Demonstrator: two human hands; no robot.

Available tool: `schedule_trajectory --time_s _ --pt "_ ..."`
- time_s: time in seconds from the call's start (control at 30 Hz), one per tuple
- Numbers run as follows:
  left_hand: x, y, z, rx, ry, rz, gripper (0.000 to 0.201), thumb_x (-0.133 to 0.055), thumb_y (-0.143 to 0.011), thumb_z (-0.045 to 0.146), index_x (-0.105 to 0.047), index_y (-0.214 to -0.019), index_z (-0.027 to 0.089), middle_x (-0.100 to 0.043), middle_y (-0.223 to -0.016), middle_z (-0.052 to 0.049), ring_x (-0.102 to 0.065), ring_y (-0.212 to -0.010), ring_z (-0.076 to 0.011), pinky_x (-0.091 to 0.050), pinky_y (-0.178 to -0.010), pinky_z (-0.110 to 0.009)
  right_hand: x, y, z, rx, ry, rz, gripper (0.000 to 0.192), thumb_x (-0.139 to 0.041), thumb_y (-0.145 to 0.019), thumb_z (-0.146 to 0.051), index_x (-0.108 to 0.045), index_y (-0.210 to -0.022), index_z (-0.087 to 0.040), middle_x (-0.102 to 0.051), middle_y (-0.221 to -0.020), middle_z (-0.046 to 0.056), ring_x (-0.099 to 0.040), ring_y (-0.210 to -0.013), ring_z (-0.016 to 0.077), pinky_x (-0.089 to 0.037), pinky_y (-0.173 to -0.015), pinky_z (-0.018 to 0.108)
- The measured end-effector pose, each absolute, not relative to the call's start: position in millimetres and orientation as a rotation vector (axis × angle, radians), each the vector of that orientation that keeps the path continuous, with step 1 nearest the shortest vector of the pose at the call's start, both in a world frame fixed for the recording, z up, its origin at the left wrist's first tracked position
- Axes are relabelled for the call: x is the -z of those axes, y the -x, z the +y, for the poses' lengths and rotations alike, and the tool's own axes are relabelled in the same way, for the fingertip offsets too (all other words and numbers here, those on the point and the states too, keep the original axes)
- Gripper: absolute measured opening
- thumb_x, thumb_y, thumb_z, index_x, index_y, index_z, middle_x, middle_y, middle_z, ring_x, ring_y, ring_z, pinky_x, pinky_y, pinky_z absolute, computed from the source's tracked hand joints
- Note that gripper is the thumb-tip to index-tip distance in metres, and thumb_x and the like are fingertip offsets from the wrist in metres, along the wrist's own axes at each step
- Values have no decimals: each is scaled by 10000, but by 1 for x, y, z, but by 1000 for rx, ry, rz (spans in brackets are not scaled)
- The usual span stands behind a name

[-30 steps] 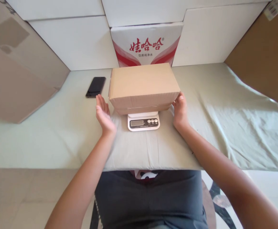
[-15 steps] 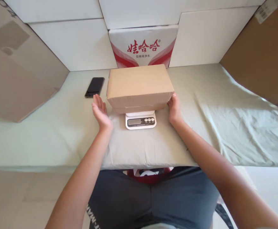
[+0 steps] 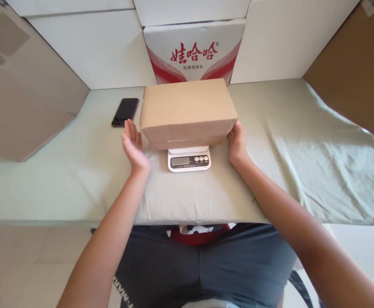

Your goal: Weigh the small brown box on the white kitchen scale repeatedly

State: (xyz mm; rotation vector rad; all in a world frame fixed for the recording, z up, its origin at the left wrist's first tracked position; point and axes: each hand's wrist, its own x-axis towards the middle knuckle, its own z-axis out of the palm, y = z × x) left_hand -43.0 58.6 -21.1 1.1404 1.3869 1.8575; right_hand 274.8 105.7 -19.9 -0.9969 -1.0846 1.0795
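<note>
A closed brown cardboard box (image 3: pixel 188 105) rests on a white digital kitchen scale (image 3: pixel 189 167), covering most of its platform. The scale's display and its round buttons show below the box; no reading is legible. My left hand (image 3: pixel 135 145) is open beside the box's left side, fingers pointing up and a small gap between it and the cardboard. At the right front corner of the box, my right hand (image 3: pixel 237 143) has its fingers stretched along the side, touching or nearly touching it. Part of those fingers is hidden behind the corner.
A black smartphone (image 3: pixel 125 112) lies left of the box on the pale green cloth (image 3: pixel 58 184). Behind stands a white carton with red lettering (image 3: pixel 193 51) among white boxes (image 3: pixel 87 47). Large brown cartons flank the cloth at left (image 3: pixel 29 98) and right (image 3: pixel 354 72).
The view has shifted slightly, so the scene sits a little higher and larger. Box, scale and both hands keep about the same places relative to each other.
</note>
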Motion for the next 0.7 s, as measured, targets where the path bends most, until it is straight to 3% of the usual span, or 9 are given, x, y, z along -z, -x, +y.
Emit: schedule_trajectory --time_s 0.4,0.57,0.7 --pt "17 36 55 -1895 -1152 1329 892 -278 -936 871 -476 -1610 320 -336 -1798 -52 -298 -1677 -276 -282 -1355 -453 21 -276 107 -1091 1000 -1064 663 -483 -887 -783 -596 -1359 -331 -608 -1598 33 -564 -1497 281 -420 -1304 553" --pt "12 32 54 -1873 -1163 1356 954 -237 -904 922 -479 -1613 332 -339 -1796 -53 -293 -1678 -283 -291 -1354 -459 20 -276 107 -1079 1010 -1104 647 -452 -903 -789 -587 -1360 -351 -628 -1575 9 -569 -1483 274 -431 -1290 555" --pt "4 24 50 -1882 -1112 1369 1033 -206 -883 942 -459 -1632 277 -335 -1796 -89 -319 -1669 -270 -317 -1348 -432 20 -276 106 -1090 1009 -1074 676 -492 -869 -809 -596 -1341 -336 -640 -1569 16 -576 -1462 271 -443 -1280 537"
